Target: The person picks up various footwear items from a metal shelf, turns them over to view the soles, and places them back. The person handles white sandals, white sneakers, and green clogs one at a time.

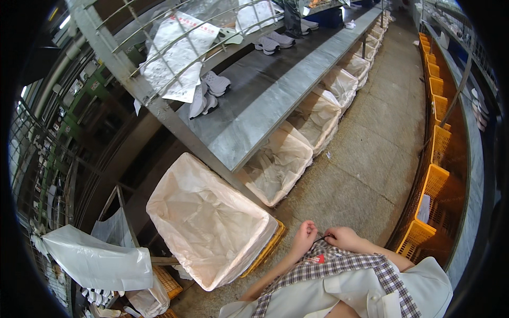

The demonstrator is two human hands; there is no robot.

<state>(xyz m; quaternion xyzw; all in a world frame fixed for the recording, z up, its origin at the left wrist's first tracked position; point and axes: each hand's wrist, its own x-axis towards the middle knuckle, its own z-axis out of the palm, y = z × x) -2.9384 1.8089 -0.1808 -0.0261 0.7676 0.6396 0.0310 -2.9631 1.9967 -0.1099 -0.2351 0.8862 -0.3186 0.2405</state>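
Both my hands are in front of my checked apron [339,258]. My left hand [304,237] is closed, its fingers curled in; whether anything is inside them is hidden. Beside it, my right hand [343,238] is closed with the fingers pressed together on a thin black cord [321,239]. The cord runs across the gap toward my left hand, close to the apron's upper edge. To the left of my hands stands a large yellow basket [274,239] lined with a pale plastic bag [175,212]; neither hand touches it.
A grey bench [254,124] bears pairs of light shoes [216,83], with lined baskets [283,159] beneath it. Printed paper sheets [177,45] hang on a wire mesh. Orange crates [432,196] line the right side of the stone-floored aisle [371,153]. A plastic sheet [101,259] drapes at lower left.
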